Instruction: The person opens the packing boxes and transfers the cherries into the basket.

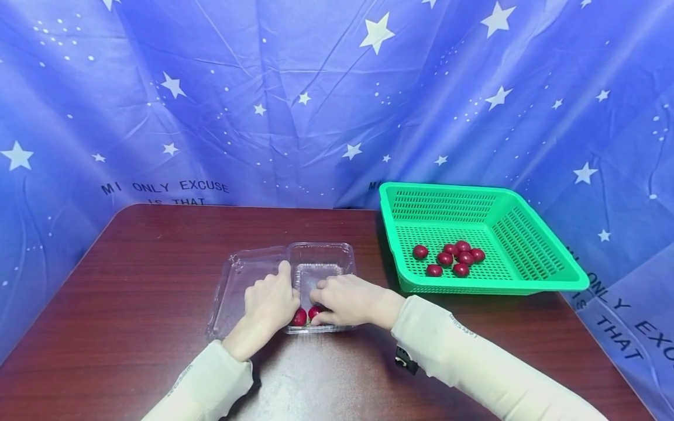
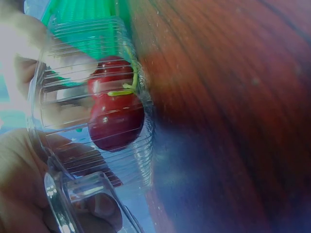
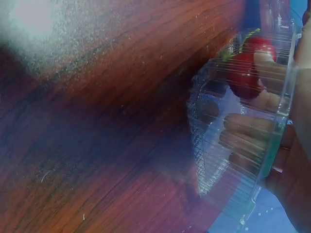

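Observation:
A clear plastic box (image 1: 320, 255) stands at the middle of the table, its hinged lid (image 1: 235, 289) folded out flat to the left. My left hand (image 1: 268, 301) grips the box at the hinge side, thumb pointing away from me. Inside the box, along its near wall, two dark red cherries lie side by side; the left cherry (image 1: 298, 317) shows green stems in the left wrist view. My right hand (image 1: 350, 298) reaches into the box and pinches the right cherry (image 1: 315, 311) between thumb and finger. Part of that cherry is hidden by the fingers.
A green slotted basket (image 1: 547, 251) stands at the right rear of the brown table (image 1: 158, 280). Several more red cherries (image 1: 466, 258) lie on its floor, mostly clustered together. Behind the table hangs a blue curtain (image 1: 295, 134) with white stars.

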`<action>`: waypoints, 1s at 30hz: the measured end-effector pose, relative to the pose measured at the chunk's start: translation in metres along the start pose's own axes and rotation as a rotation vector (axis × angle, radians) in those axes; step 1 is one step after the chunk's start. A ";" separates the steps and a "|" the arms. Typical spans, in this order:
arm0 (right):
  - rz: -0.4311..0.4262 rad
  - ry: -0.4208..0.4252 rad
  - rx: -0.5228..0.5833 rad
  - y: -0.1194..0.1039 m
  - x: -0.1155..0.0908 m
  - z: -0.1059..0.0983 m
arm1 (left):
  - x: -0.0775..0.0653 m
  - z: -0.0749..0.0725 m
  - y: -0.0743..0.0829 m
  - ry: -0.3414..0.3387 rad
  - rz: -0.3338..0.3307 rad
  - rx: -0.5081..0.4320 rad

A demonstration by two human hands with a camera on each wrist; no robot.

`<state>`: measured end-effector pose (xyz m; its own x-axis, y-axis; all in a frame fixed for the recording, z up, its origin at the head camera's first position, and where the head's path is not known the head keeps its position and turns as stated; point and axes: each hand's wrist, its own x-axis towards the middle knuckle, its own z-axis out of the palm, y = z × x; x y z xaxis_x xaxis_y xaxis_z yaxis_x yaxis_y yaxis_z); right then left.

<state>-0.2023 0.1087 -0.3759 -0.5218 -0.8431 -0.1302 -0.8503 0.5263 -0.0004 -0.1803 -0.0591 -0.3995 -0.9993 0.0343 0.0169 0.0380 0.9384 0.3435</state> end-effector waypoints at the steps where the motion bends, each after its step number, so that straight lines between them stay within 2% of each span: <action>1: -0.001 0.000 -0.005 0.000 0.000 0.000 | 0.000 0.000 0.000 -0.003 -0.001 0.000; 7: 0.013 -0.006 -0.017 -0.001 0.002 0.000 | 0.000 -0.001 0.000 -0.012 -0.002 -0.003; 20: 0.018 0.018 -0.040 -0.001 0.006 0.002 | -0.001 0.002 0.000 0.034 0.010 -0.013; 30: 0.026 0.002 -0.074 -0.001 0.007 0.004 | 0.000 0.001 -0.001 0.025 0.009 -0.008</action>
<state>-0.2050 0.1030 -0.3805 -0.5436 -0.8296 -0.1274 -0.8393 0.5383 0.0758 -0.1800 -0.0598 -0.4007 -0.9985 0.0341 0.0430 0.0471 0.9355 0.3503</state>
